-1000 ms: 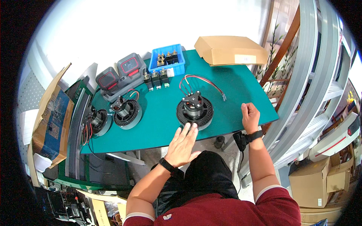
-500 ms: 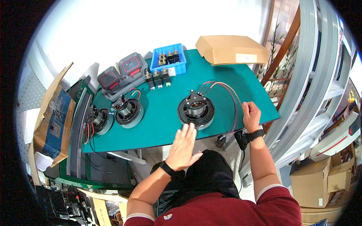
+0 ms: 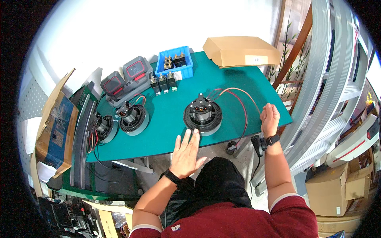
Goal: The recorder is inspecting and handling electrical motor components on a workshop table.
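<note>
A round motor (image 3: 203, 114) with a black perforated ring, a grey rim and a black bracket on top sits on the green table mat. From its back, red, brown and dark wires arc to the right. My left hand (image 3: 184, 156) is open, palm down, its fingertips at the motor's near left edge; whether they touch it I cannot tell. At the table's right side my right hand (image 3: 270, 119) is closed, pinching the end of a brown wire (image 3: 248, 94). The red wire (image 3: 243, 109) hangs down over the front edge.
Two similar motors (image 3: 134, 119) stand at the left. Farther back are a grey dual charger (image 3: 126, 81), several black relay-like blocks (image 3: 163, 83) and a blue bin (image 3: 186, 72) holding more. A cardboard box (image 3: 238, 49) lies at the back right. An aluminium ladder (image 3: 317, 91) leans beside the table.
My left hand has shifted slightly left along the motor's near edge. My right hand has turned, and the brown wire now runs to its fingertips. The whole view has shifted a little.
</note>
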`<state>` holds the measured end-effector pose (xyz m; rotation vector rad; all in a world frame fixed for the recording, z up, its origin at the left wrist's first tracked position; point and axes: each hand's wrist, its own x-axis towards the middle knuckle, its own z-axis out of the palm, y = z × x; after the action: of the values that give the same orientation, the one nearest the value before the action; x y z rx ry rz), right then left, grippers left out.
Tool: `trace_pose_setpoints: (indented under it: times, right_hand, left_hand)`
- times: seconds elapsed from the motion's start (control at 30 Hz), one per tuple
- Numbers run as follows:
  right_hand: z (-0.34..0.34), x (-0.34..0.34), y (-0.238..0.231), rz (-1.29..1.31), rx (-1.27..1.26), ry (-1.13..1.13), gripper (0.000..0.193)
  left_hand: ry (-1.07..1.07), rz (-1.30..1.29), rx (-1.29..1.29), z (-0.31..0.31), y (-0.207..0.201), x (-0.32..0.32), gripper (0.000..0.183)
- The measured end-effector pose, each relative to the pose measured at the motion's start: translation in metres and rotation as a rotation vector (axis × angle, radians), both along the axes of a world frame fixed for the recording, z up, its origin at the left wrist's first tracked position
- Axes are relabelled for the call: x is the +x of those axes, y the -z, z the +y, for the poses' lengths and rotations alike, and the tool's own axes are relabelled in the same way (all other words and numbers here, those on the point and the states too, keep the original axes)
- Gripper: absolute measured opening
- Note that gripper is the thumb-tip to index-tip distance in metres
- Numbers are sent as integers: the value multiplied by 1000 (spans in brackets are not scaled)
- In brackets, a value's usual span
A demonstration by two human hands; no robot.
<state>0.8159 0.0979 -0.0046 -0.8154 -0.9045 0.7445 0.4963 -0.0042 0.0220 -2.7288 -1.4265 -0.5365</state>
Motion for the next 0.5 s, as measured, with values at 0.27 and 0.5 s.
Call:
trace_pose_setpoints:
  times: [0.27, 0.5]
  right_hand:
    - [1, -2, -6, 121, 45, -55, 24]
    - [-9, -12, -5, -234, 21, 19, 25]
  left_hand:
    - [-156, -140, 120, 3, -7, -10, 88]
    - [68, -115, -138, -12, 3, 7, 94]
